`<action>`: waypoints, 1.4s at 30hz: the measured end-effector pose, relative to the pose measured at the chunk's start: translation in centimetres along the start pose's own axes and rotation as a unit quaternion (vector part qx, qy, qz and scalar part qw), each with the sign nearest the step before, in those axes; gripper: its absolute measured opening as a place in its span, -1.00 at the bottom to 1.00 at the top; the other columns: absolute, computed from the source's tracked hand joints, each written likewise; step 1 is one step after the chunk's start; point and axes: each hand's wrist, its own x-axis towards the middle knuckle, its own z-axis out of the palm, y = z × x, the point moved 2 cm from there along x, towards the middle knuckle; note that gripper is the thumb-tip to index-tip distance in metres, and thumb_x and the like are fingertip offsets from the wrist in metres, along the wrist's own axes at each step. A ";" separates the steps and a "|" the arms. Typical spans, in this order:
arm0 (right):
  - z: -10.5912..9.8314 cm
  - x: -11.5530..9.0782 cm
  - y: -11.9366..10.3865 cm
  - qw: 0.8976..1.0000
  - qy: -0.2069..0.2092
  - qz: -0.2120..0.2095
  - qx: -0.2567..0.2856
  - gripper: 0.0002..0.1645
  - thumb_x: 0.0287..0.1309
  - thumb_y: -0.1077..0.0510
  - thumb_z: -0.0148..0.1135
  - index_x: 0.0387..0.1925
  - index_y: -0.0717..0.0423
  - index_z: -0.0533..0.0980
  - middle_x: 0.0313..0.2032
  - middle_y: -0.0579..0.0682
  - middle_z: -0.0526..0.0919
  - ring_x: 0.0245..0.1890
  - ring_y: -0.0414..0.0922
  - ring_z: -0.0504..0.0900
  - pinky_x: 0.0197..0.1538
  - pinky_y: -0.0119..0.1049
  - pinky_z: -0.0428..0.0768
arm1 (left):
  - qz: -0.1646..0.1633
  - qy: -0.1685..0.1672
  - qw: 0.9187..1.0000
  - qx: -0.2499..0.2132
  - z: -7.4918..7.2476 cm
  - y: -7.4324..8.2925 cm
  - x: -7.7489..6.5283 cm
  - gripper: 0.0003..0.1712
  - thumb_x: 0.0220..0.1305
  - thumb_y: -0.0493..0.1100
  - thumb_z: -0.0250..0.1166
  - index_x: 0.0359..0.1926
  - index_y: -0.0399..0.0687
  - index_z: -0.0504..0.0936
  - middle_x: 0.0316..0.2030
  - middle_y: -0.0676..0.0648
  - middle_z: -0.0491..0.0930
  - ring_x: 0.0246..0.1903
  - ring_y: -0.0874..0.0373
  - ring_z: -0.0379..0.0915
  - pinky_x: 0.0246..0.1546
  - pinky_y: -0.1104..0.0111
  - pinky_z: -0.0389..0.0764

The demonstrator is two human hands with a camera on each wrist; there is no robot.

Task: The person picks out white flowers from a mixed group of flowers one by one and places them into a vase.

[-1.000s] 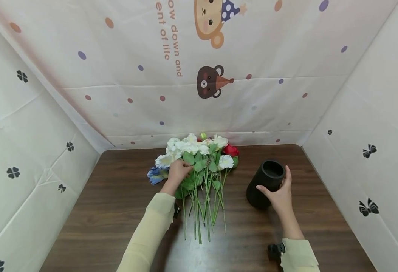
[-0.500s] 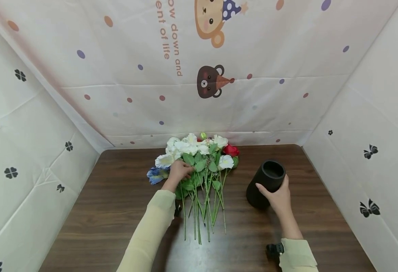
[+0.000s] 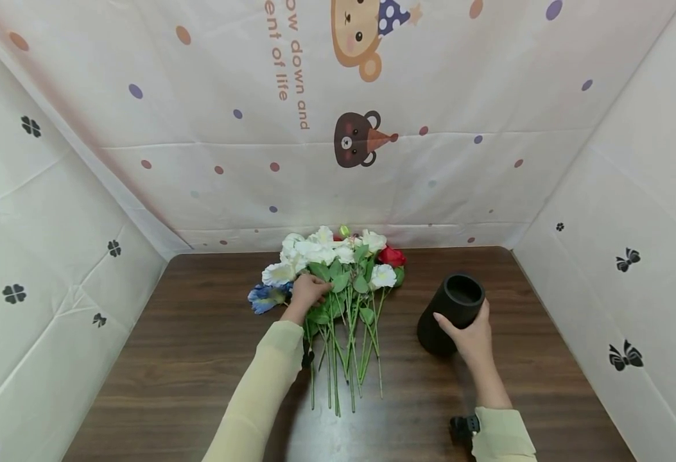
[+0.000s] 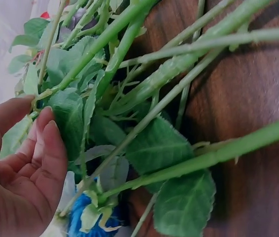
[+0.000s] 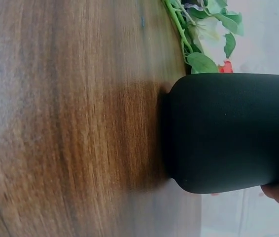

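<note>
A pile of artificial flowers [image 3: 314, 250] lies on the table, with white, red and blue blooms and long green stems [image 4: 179, 64] toward the front. My left hand [image 3: 307, 292] reaches in from the left, just below the white blooms. In the left wrist view its thumb and forefinger pinch a thin flower stem [image 4: 42, 95] beside the leaves. To the right stands a black cylindrical vase [image 3: 442, 321], its round mouth facing up. Thumb and fingers of my right hand [image 3: 475, 337] grip the vase around its side. In the right wrist view the vase [image 5: 233, 133] hides most of that hand.
The brown wooden table [image 3: 187, 372] ends at a patterned white cloth backdrop [image 3: 228, 199] behind the flowers. More cloth hangs at the left and right sides. A blue bloom [image 3: 267, 298] sticks out at the pile's left edge, and a red rose [image 3: 392, 256] at its right.
My left hand has shifted slightly right and down among the stems. The right fingers have slid a little lower on the vase, which stays in place.
</note>
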 end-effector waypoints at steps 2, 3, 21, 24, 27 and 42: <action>0.0 0.0 0.0 1.000 0.003 0.001 -0.002 0.27 0.17 0.09 0.47 0.64 0.04 -0.19 0.53 0.33 0.14 0.54 0.33 0.13 0.49 0.40 0.13 | -0.004 0.000 1.000 -0.001 0.2 -0.2 0.1 -0.71 0.39 -0.05 0.36 -0.16 -0.20 0.82 -0.38 -0.18 0.77 -0.52 0.16 0.60 -0.27 0.17 0.75; 0.0 -0.1 0.0 1.000 0.004 0.001 -0.001 0.27 0.17 0.09 0.47 0.64 0.04 -0.19 0.53 0.33 0.14 0.54 0.33 0.14 0.49 0.40 0.13 | -0.005 0.000 1.000 0.001 0.3 -0.3 0.1 -0.70 0.39 -0.04 0.35 -0.15 -0.19 0.82 -0.39 -0.16 0.77 -0.52 0.16 0.60 -0.14 0.10 0.74; 0.3 -0.5 0.1 1.000 0.007 0.007 -0.008 0.28 0.17 0.08 0.47 0.64 0.06 -0.20 0.53 0.34 0.14 0.54 0.34 0.14 0.49 0.40 0.14 | -0.004 0.035 0.999 -0.026 0.2 -0.4 -0.5 -0.75 0.40 -0.14 0.32 -0.16 -0.22 0.82 -0.36 -0.19 0.78 -0.55 0.18 0.60 -0.22 0.16 0.70; 0.4 -0.4 0.1 1.000 0.007 0.006 -0.008 0.28 0.18 0.08 0.47 0.64 0.05 -0.20 0.53 0.35 0.15 0.54 0.34 0.14 0.49 0.40 0.14 | -0.005 0.034 0.999 -0.032 0.1 -0.3 -0.4 -0.77 0.39 -0.17 0.33 -0.15 -0.25 0.82 -0.30 -0.23 0.79 -0.53 0.18 0.62 -0.39 0.29 0.70; 0.4 -0.3 0.1 1.000 0.010 0.003 -0.005 0.27 0.17 0.09 0.47 0.64 0.06 -0.19 0.53 0.35 0.16 0.53 0.34 0.15 0.49 0.40 0.14 | -0.010 0.036 0.999 -0.036 0.0 -0.2 -0.4 -0.77 0.38 -0.18 0.34 -0.15 -0.26 0.82 -0.28 -0.25 0.79 -0.50 0.16 0.63 -0.42 0.33 0.68; 0.3 -0.1 0.0 1.000 0.018 -0.003 0.001 0.26 0.14 0.13 0.48 0.63 0.09 -0.16 0.53 0.34 0.16 0.54 0.34 0.15 0.49 0.40 0.14 | 0.012 0.036 0.999 -0.014 -1.1 1.3 -1.0 -0.78 0.36 -0.22 0.30 -0.20 -0.25 0.83 -0.38 -0.23 0.79 -0.38 0.01 0.69 -0.30 0.17 0.75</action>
